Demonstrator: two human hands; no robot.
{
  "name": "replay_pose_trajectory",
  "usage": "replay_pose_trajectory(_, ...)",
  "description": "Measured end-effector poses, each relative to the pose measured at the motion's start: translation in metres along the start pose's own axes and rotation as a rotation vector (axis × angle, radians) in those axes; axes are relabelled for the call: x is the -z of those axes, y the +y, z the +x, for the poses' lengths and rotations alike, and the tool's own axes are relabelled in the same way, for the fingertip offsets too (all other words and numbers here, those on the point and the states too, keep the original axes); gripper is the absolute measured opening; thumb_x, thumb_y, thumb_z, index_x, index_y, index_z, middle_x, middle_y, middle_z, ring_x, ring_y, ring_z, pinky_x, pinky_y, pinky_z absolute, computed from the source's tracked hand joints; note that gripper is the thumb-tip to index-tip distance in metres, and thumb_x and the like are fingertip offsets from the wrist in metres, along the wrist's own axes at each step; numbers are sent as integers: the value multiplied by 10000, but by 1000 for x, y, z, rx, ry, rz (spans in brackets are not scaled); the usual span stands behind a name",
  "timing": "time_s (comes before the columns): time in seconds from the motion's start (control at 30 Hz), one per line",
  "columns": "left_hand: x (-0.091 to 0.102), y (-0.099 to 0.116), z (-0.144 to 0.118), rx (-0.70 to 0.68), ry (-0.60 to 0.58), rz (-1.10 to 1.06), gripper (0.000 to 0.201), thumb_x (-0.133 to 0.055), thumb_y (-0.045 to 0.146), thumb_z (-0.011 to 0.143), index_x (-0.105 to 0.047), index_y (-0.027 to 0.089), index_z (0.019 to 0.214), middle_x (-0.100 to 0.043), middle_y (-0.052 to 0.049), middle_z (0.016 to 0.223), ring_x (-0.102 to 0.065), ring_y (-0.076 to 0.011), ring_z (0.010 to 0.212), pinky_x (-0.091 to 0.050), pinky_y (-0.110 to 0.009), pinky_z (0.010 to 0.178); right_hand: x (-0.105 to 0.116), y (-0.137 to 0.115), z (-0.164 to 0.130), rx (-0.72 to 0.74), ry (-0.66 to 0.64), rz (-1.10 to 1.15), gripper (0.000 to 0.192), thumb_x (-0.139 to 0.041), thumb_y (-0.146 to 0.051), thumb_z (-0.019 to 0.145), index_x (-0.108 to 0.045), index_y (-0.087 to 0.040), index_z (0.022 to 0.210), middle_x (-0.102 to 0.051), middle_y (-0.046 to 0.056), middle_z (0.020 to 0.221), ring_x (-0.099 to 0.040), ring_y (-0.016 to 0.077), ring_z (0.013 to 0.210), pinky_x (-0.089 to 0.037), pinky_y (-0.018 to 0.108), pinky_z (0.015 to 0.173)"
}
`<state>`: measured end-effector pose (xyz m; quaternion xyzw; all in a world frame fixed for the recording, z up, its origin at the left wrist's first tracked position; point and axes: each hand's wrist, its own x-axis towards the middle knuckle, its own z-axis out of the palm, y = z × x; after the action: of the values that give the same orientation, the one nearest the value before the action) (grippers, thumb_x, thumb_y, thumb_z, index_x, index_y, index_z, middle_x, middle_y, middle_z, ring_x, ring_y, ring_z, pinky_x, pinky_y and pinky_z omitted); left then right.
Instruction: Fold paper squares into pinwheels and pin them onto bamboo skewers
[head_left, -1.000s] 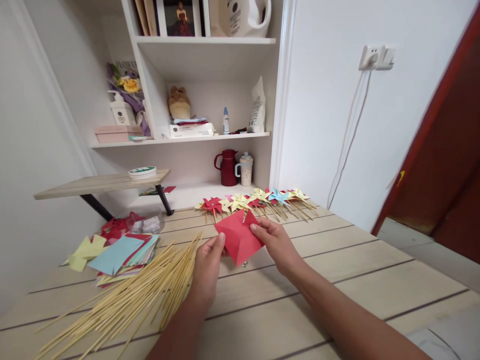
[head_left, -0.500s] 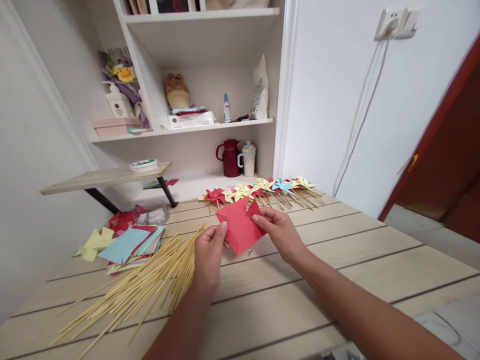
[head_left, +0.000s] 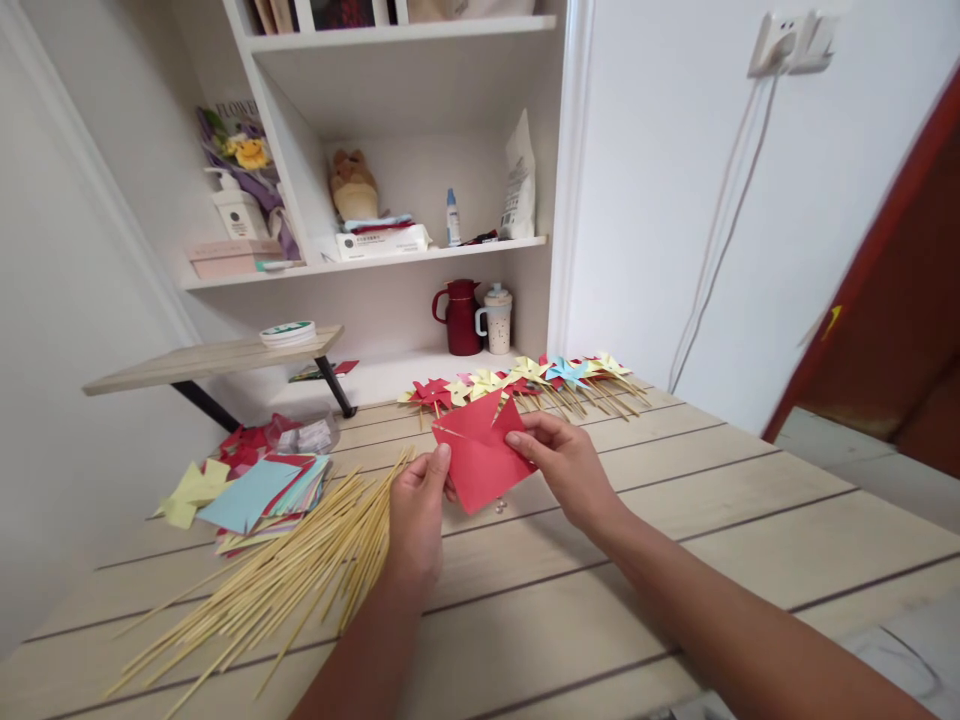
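A red paper square [head_left: 484, 460] with slits cut in from its corners is held up above the table. My left hand [head_left: 421, 505] pinches its left edge, thumb on top. On the opposite edge my right hand [head_left: 562, 460] grips it between thumb and fingers. Small shiny bits [head_left: 500, 506] lie on the table just below the paper. Close by my left hand spreads a heap of thin wooden sticks [head_left: 300, 570]. Behind the paper, several finished paper pinwheels [head_left: 487, 382] on sticks lie in a row, in red, yellow and blue.
A stack of coloured paper squares [head_left: 251, 492] lies at the left beside a yellow cut paper [head_left: 193, 492] and a clear box [head_left: 307, 436]. A small raised wooden stand [head_left: 187, 362] is behind them. A red jug [head_left: 459, 318] and a cup [head_left: 496, 318] stand at the back.
Both hands keep hold of the red paper in nearly the same place. The paper's slits at the upper left and top show wider gaps now.
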<state>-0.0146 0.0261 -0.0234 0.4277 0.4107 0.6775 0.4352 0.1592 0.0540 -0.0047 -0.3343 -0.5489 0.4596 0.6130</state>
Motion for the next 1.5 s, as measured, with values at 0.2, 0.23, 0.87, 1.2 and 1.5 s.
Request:
replay_pose_trajectory(0.2,-8,5,-8,-44,-66,84,376,-726,496,789,-628,177,617,-547,21,561,-472,-121,557,-386,-237,583,-3,-2,0,-42,-7,84,410,-844,-440,672,-699,-225,990,-659,-25,635,-585,146,588,-472,279,574)
replay_pose_trajectory(0.23,-10,5,-10,-40,-79,91,358,-734,487,784,-646,175,635,-566,15,574,-492,-126,569,-404,-241,603,-3,-2,0,-41,-17,83,391,-842,-442,674,-703,-222,966,-674,-16,653,-595,151,597,-480,284,580)
replay_pose_trajectory(0.87,-11,7,-14,111,-251,-189,420,-765,411,787,-730,120,1088,-779,-133,970,-726,-291,920,-558,-389,838,-3,4,-2,-10,-119,-16,299,-804,-437,729,-723,-221,919,-692,8,723,-608,177,661,-475,312,625)
replay_pose_trajectory(1.2,-12,10,-6,176,5,-265,464,-802,384,747,-707,119,1117,-766,-144,1068,-726,-282,972,-572,-392,872,-1,-2,-2,15,-75,-83,371,-662,-482,857,-641,-234,1132,-666,-17,698,-602,154,527,-481,328,619)
replay_pose_trajectory(1.5,-10,19,-1,245,97,-579,284,-691,253,858,-691,162,1128,-740,-114,1176,-663,-222,1151,-544,-342,971,-3,7,-6,253,-143,-346,313,-636,-284,877,-679,-309,1186,-528,4,821,-542,172,700,-466,325,659)
